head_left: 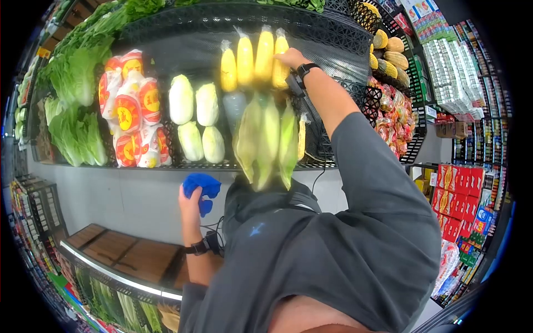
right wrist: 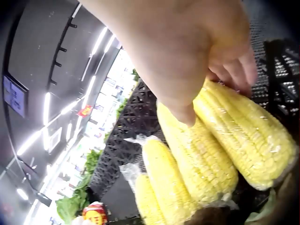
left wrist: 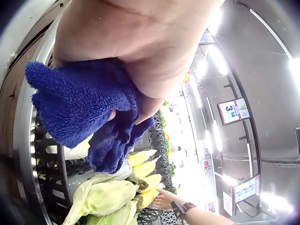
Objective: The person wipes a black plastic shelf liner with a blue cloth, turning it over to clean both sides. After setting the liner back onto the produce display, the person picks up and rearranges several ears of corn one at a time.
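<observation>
My left hand (head_left: 190,204) holds a crumpled blue terry cloth (left wrist: 84,101) in front of the shelf, low and left of the corn. Over the shelf, my right hand (head_left: 293,58) is at the upper end of the rightmost yellow corn cob (right wrist: 248,136), which is wrapped in clear film. Its thumb (right wrist: 186,115) lies on one side of that cob and its fingers (right wrist: 234,72) on the other. Several more wrapped cobs (head_left: 245,61) lie in a row to the left. Below them are several corn ears in green husks (head_left: 269,136), hanging over the front edge.
Napa cabbages (head_left: 181,100) lie left of the corn, then red-and-white printed bags (head_left: 129,108) and leafy lettuce (head_left: 78,133). A black mesh crate wall (head_left: 333,33) runs behind. Yellow melons (head_left: 395,60) and bagged red produce (head_left: 391,119) sit at right. A price sign (left wrist: 233,111) hangs overhead.
</observation>
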`<state>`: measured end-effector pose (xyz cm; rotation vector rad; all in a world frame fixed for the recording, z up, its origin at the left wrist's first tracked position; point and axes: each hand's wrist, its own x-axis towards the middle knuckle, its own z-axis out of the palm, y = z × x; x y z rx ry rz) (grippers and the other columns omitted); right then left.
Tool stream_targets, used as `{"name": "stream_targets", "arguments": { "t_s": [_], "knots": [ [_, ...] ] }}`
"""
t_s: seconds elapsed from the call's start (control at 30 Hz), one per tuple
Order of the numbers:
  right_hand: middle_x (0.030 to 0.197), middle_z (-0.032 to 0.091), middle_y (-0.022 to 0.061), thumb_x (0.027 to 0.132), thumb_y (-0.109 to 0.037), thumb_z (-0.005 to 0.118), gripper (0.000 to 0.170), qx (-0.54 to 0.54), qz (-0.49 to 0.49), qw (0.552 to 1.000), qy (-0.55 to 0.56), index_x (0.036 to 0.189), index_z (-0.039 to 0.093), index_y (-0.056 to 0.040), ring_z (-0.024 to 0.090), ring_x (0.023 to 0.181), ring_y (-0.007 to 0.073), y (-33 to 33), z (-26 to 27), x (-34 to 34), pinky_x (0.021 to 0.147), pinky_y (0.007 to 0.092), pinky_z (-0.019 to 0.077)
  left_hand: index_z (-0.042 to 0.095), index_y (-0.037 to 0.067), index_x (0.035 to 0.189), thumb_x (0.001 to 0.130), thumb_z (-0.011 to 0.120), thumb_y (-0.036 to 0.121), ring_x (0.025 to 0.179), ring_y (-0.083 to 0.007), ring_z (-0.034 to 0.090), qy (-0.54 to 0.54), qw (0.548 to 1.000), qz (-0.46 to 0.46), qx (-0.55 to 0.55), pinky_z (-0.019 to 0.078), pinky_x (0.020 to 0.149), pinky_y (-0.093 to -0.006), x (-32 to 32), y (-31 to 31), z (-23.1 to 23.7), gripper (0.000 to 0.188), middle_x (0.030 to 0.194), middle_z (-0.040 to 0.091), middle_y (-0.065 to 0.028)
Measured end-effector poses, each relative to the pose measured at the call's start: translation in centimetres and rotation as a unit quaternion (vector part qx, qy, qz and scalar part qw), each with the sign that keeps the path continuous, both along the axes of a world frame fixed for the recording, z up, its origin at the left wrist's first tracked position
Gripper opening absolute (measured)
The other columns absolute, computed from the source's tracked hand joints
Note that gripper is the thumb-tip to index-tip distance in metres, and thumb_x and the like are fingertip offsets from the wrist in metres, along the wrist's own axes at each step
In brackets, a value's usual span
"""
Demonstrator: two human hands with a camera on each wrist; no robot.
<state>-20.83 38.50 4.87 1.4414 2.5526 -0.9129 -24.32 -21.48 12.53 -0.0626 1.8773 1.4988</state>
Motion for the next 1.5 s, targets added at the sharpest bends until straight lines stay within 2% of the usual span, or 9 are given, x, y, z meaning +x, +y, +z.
{"name": "stream_targets", "arguments": {
  "t_s": [0.13,0.27,0.47,0.63,0.8,0.87,1.07,1.2,1.5],
  "knots": [
    [0.107,0.072,0.0247,0.070,-0.061,0.080,0.078,-0.062,-0.037,0.997,0.002,0.107,0.071,0.0082,0.071,0.098,0.0358,0.1,-0.2,0.2,0.084,0.0407,0.0556,0.057,0.005,0.122,0.089,0.068,0.009,0.069,-0.0098,0.056,-0.002,1.000,-0.020,0.006,0.0470,0.061,-0.0248,-1.2,0.2,0.6,0.035,0.092,0.063,-0.0024],
    [0.102,0.074,0.0182,0.068,-0.042,0.090,0.063,-0.187,-0.123,0.969,0.105,0.104,0.072,0.0065,0.073,0.087,0.0265,3.2,-5.4,0.5,0.072,0.0371,0.0567,0.057,0.005,0.123,0.089,0.068,0.008,0.073,-0.0097,0.057,-0.002,0.998,-0.061,0.011,0.0484,0.064,-0.0255,-2.0,1.9,1.3,0.036,0.095,0.064,-0.0026],
    [0.100,0.074,0.0133,0.068,-0.034,0.092,0.058,-0.100,-0.150,0.963,0.203,0.106,0.072,0.0048,0.072,0.085,0.0218,-1.8,2.9,2.4,0.073,0.0315,0.0567,0.057,0.003,0.124,0.088,0.070,0.008,0.087,-0.0120,0.062,-0.003,0.991,-0.118,0.065,0.0512,0.074,-0.0268,-2.0,5.6,1.5,0.039,0.104,0.065,-0.0053],
    [0.110,0.071,0.0088,0.081,-0.021,0.085,0.045,-0.192,-0.205,0.839,0.466,0.117,0.065,0.0001,0.069,0.096,0.0203,-3.2,7.8,7.3,0.082,0.0351,0.0563,0.057,0.001,0.124,0.088,0.070,0.007,0.090,-0.0137,0.064,-0.007,0.982,-0.153,0.107,0.0534,0.074,-0.0268,-1.1,8.5,1.2,0.038,0.106,0.066,-0.0071],
    [0.113,0.068,0.0047,0.089,-0.018,0.077,0.037,-0.241,-0.258,0.767,0.535,0.119,0.062,-0.0048,0.064,0.106,0.0188,-4.8,9.6,19.0,0.087,0.0374,0.0526,0.057,0.002,0.125,0.088,0.070,0.008,0.079,-0.0100,0.060,0.008,0.982,-0.162,0.102,0.0499,0.068,-0.0248,1.0,10.6,1.4,0.039,0.103,0.066,-0.0042],
    [0.114,0.068,0.0075,0.087,-0.016,0.078,0.040,-0.209,-0.318,0.799,0.465,0.120,0.061,-0.0028,0.067,0.101,0.0205,-6.3,8.1,23.3,0.082,0.0368,0.0560,0.058,0.003,0.125,0.089,0.071,0.008,0.080,-0.0100,0.060,0.000,0.982,-0.158,0.108,0.0492,0.068,-0.0243,2.1,11.1,1.7,0.039,0.104,0.066,-0.0042],
    [0.108,0.073,0.0117,0.080,-0.013,0.083,0.047,-0.161,-0.233,0.897,0.340,0.119,0.064,0.0041,0.071,0.093,0.0184,-12.9,-1.5,29.7,0.082,0.0318,0.0574,0.057,0.004,0.125,0.090,0.070,0.010,0.085,-0.0102,0.060,0.005,0.985,-0.144,0.097,0.0487,0.068,-0.0239,4.8,12.2,1.5,0.037,0.105,0.065,-0.0043],
    [0.103,0.076,0.0100,0.072,-0.028,0.086,0.055,-0.098,-0.183,0.956,0.208,0.118,0.069,-0.0033,0.073,0.089,0.0172,-15.3,-6.1,30.3,0.082,0.0319,0.0563,0.056,0.005,0.126,0.091,0.069,0.009,0.084,-0.0108,0.061,0.001,0.986,-0.137,0.092,0.0494,0.067,-0.0246,6.5,12.3,2.3,0.037,0.106,0.065,-0.0044],
    [0.106,0.075,0.0149,0.069,-0.033,0.086,0.062,-0.135,-0.159,0.969,0.134,0.123,0.069,-0.0082,0.072,0.097,0.0284,-19.0,-8.3,30.4,0.088,0.0368,0.0545,0.056,0.006,0.125,0.090,0.069,0.007,0.082,-0.0110,0.061,-0.002,0.992,-0.095,0.078,0.0507,0.066,-0.0253,9.8,13.0,2.7,0.037,0.104,0.064,-0.0042]
  ]
}}
